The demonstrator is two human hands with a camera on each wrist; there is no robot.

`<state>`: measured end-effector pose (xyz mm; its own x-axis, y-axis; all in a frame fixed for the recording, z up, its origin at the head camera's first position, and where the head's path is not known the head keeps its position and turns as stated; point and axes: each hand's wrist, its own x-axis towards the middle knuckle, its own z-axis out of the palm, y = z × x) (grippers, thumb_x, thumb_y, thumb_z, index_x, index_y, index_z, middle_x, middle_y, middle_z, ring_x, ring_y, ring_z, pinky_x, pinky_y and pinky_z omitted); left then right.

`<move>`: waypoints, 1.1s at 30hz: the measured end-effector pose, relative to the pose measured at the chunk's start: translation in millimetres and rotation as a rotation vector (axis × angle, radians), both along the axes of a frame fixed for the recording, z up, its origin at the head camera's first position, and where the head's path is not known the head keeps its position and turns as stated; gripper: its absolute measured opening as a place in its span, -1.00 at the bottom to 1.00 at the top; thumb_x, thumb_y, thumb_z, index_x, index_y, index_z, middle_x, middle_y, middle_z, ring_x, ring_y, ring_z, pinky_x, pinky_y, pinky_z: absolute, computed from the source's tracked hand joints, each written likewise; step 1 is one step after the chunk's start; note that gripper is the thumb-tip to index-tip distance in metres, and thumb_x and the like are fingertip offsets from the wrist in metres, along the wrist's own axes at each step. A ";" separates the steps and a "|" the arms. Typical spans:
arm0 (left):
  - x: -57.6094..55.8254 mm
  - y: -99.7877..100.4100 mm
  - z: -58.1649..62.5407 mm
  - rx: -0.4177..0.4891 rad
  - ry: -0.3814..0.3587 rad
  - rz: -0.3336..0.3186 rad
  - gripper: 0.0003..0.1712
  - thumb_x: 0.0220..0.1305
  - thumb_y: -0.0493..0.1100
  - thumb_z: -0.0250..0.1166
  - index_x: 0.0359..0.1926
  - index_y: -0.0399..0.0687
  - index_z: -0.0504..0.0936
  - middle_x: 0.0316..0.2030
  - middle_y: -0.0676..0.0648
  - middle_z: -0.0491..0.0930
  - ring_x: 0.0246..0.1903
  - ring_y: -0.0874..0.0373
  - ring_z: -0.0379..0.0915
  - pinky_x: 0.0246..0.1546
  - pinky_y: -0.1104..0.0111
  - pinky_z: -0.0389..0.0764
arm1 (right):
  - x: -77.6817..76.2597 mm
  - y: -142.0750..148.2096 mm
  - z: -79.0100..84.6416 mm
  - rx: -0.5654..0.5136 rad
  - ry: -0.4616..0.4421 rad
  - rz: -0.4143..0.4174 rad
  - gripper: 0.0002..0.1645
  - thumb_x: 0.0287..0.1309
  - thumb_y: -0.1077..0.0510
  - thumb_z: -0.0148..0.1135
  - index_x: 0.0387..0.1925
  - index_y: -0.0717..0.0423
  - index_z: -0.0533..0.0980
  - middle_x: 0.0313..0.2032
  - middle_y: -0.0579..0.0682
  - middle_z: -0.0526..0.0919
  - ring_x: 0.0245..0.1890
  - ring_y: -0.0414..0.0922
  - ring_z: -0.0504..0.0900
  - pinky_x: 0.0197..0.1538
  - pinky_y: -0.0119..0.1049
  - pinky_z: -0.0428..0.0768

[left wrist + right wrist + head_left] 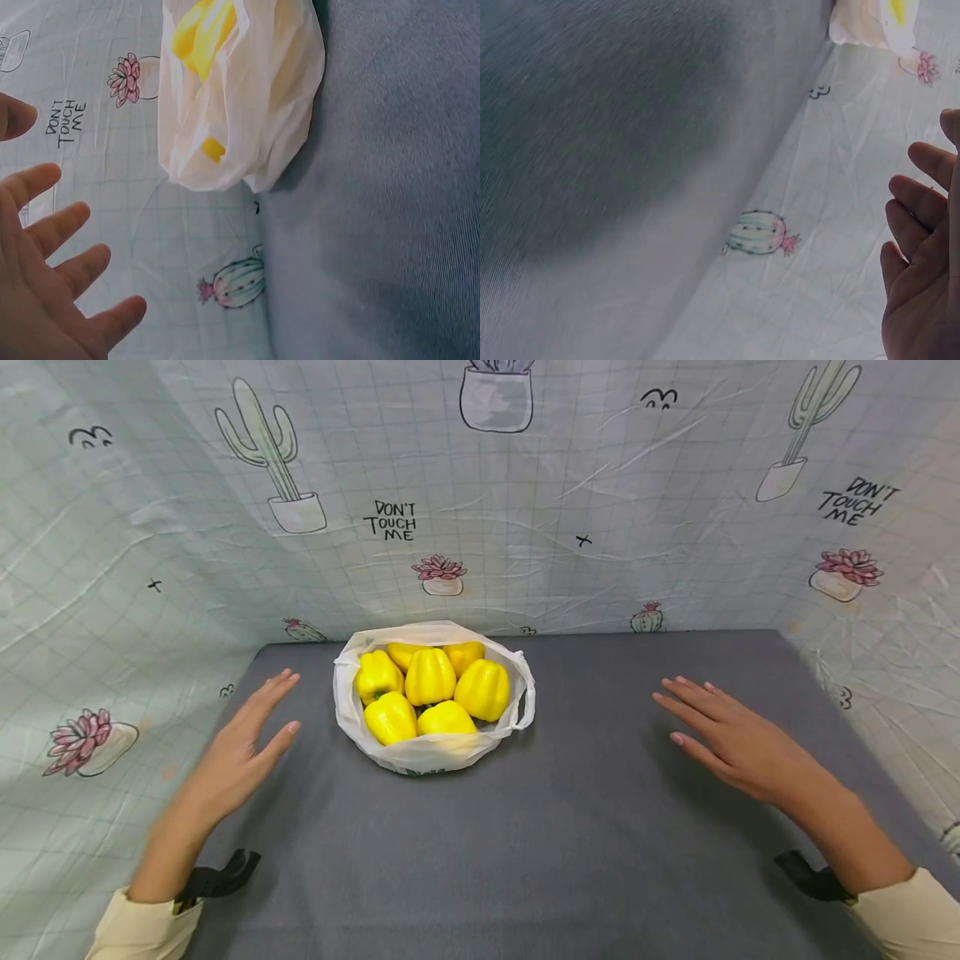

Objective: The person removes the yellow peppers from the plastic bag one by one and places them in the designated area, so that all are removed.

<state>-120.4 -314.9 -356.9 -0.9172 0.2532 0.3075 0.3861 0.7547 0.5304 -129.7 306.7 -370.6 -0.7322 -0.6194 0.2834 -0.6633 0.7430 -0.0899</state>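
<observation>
A white plastic bag (352, 727) stands with its mouth spread wide on the grey table, holding several yellow bell peppers (431, 677). To the left of the bag my left hand (243, 756) hovers with fingers extended, touching nothing. My right hand (738, 743) is held over the table's right side, fingers straight, well apart from the bag. In the left wrist view the bag (277, 112) shows from its side, and the left hand (45, 270) has its fingers spread. Only a corner of the bag (859, 26) appears in the right wrist view, beyond the right hand (922, 247).
The dark grey tabletop (480, 852) extends in front of the bag and to its right. A pale curtain (570, 485) printed with cacti and lettering surrounds the table at the back and both sides. One bag handle loop (527, 702) sticks out on the right.
</observation>
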 end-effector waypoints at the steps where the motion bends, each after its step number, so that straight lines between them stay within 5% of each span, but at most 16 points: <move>1: -1.0 1.0 -0.4 0.005 0.002 -0.002 -0.25 0.51 -0.14 0.18 0.59 0.33 0.11 0.58 0.04 0.04 0.57 -0.04 -0.15 0.41 -0.29 0.01 | -0.8 -2.2 -0.4 -0.008 -0.008 -0.002 -0.24 0.44 0.01 0.21 0.56 -0.03 0.20 0.52 0.11 0.23 0.56 -0.03 0.08 0.56 -0.39 -0.21; 4: -3.7 4.0 -2.0 0.024 -0.003 -0.002 -0.25 0.52 -0.13 0.17 0.59 0.36 0.11 0.58 0.07 0.06 0.56 -0.02 -0.10 0.38 -0.31 0.05 | -3.0 -8.8 -1.4 -0.030 -0.040 -0.014 -0.24 0.46 0.01 0.18 0.57 -0.04 0.16 0.53 0.10 0.21 0.56 0.01 0.10 0.56 -0.40 -0.15; 11: -5.6 11.6 -4.3 0.035 -0.039 -0.011 -0.26 0.54 -0.09 0.16 0.59 0.40 0.08 0.58 0.04 0.06 0.54 -0.06 -0.05 0.36 -0.30 0.09 | -8.1 -25.9 -4.3 -0.039 -0.067 -0.018 -0.24 0.48 0.00 0.15 0.58 -0.01 0.15 0.54 0.09 0.17 0.55 0.00 0.13 0.23 0.16 0.42; 23: -9.8 16.9 -12.6 0.090 -0.065 -0.009 -0.26 0.55 -0.10 0.15 0.59 0.43 0.07 0.57 -0.03 0.09 0.52 -0.13 -0.02 0.34 -0.31 0.13 | -17.7 -47.8 -6.8 -0.073 -0.031 0.015 -0.31 0.45 0.04 0.20 0.50 0.08 0.29 0.46 0.12 0.34 0.43 0.10 0.33 0.33 0.09 0.37; 33: -18.5 21.6 -19.3 0.105 -0.092 0.004 -0.29 0.57 -0.04 0.11 0.61 0.23 0.07 0.56 -0.10 0.11 0.48 -0.23 0.06 0.32 -0.22 0.24 | -31.1 -69.3 -2.2 -0.090 -0.013 0.057 -0.37 0.47 0.04 0.17 0.45 0.16 0.35 0.41 0.13 0.40 0.38 0.12 0.37 0.35 0.14 0.36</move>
